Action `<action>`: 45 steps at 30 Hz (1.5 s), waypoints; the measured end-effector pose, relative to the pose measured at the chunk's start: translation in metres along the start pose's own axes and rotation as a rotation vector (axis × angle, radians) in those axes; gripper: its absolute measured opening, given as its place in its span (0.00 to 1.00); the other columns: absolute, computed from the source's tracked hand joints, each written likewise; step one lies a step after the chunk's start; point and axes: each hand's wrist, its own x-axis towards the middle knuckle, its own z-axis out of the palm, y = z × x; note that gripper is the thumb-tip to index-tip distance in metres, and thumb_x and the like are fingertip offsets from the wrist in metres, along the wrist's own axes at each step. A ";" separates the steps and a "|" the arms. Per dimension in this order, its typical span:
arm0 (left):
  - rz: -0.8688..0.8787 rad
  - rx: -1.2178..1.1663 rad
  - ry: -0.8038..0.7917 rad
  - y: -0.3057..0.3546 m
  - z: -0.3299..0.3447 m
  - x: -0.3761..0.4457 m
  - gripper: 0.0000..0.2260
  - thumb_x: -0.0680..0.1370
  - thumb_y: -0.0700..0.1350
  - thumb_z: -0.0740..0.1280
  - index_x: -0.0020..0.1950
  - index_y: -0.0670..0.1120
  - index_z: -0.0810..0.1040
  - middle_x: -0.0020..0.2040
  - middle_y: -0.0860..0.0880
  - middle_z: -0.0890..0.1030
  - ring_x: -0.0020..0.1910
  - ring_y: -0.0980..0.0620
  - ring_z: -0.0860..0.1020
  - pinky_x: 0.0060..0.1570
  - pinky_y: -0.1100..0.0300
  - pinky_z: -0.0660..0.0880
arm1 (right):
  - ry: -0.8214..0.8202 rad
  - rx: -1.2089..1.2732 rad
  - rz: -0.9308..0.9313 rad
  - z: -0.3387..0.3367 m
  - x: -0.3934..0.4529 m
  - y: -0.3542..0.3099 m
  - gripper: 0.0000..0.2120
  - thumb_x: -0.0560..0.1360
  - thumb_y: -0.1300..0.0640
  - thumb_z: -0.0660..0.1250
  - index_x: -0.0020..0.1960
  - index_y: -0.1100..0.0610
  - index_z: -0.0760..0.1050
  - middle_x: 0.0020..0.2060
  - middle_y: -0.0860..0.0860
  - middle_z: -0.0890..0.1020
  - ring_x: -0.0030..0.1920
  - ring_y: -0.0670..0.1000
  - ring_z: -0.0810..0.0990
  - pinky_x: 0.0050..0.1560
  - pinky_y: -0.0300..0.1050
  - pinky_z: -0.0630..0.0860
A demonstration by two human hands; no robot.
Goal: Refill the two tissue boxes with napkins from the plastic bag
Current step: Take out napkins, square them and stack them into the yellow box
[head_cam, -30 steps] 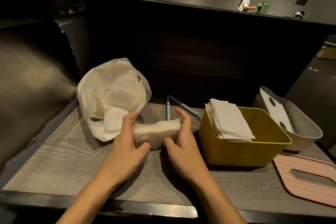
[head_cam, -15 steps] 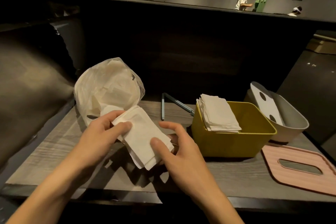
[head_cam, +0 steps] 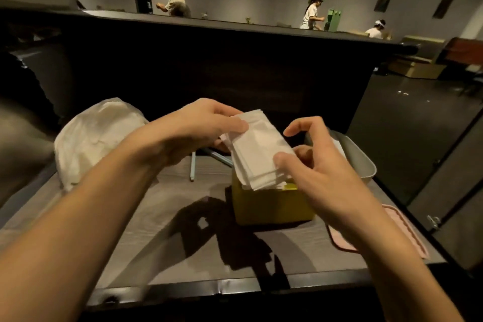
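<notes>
A stack of white napkins is held in the air just above the yellow tissue box. My left hand pinches its upper left end. My right hand grips its lower right corner with thumb and fingers. The box's inside is mostly hidden behind the stack and my right hand. The white plastic bag lies at the left of the table. Behind my right hand stands the grey tissue box, only partly visible.
A pink slotted lid lies flat at the right table edge. A thin light-blue bent rod rests between bag and yellow box. A dark partition wall rises behind the table. Several people work far off in the room.
Both hands lifted the napkin stack from low beside the bag and carried it right, over the yellow box. The camera tilted up and moved closer.
</notes>
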 end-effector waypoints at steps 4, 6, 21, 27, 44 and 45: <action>0.043 0.092 0.018 0.013 0.042 0.052 0.15 0.81 0.46 0.69 0.68 0.51 0.79 0.54 0.56 0.80 0.49 0.59 0.76 0.45 0.64 0.70 | 0.059 -0.200 0.050 -0.029 0.019 0.024 0.11 0.83 0.50 0.63 0.62 0.39 0.65 0.47 0.47 0.80 0.44 0.50 0.81 0.45 0.50 0.85; 0.050 0.156 0.026 0.017 0.059 0.068 0.21 0.79 0.43 0.70 0.73 0.48 0.76 0.57 0.54 0.77 0.54 0.56 0.75 0.52 0.63 0.69 | 0.072 -0.294 0.079 -0.033 0.024 0.035 0.08 0.84 0.50 0.63 0.61 0.40 0.68 0.49 0.45 0.78 0.44 0.48 0.80 0.46 0.50 0.85; 0.168 0.771 0.093 0.015 0.103 0.074 0.21 0.77 0.41 0.69 0.68 0.47 0.67 0.40 0.49 0.71 0.45 0.45 0.77 0.47 0.50 0.78 | -0.176 -0.891 0.139 -0.027 0.053 0.039 0.10 0.80 0.47 0.68 0.59 0.46 0.75 0.46 0.49 0.80 0.47 0.51 0.81 0.54 0.52 0.82; 0.181 0.805 0.025 0.003 0.111 0.064 0.07 0.76 0.42 0.70 0.47 0.48 0.73 0.41 0.49 0.75 0.43 0.47 0.77 0.46 0.52 0.76 | -0.348 -1.012 0.190 -0.023 0.061 0.030 0.15 0.81 0.48 0.68 0.65 0.51 0.77 0.53 0.50 0.81 0.53 0.53 0.80 0.59 0.51 0.81; 0.242 0.981 -0.005 -0.006 0.115 0.076 0.09 0.80 0.49 0.68 0.42 0.50 0.72 0.37 0.51 0.73 0.43 0.48 0.75 0.52 0.49 0.72 | -0.301 -1.285 0.011 -0.021 0.052 0.027 0.04 0.81 0.61 0.64 0.52 0.53 0.74 0.43 0.50 0.74 0.54 0.53 0.74 0.69 0.58 0.66; 0.257 0.991 -0.042 -0.004 0.115 0.078 0.06 0.81 0.49 0.66 0.45 0.50 0.74 0.37 0.52 0.72 0.42 0.48 0.75 0.50 0.49 0.71 | -0.308 -1.285 -0.011 -0.022 0.051 0.024 0.04 0.82 0.61 0.64 0.50 0.53 0.73 0.41 0.49 0.73 0.55 0.53 0.73 0.71 0.60 0.61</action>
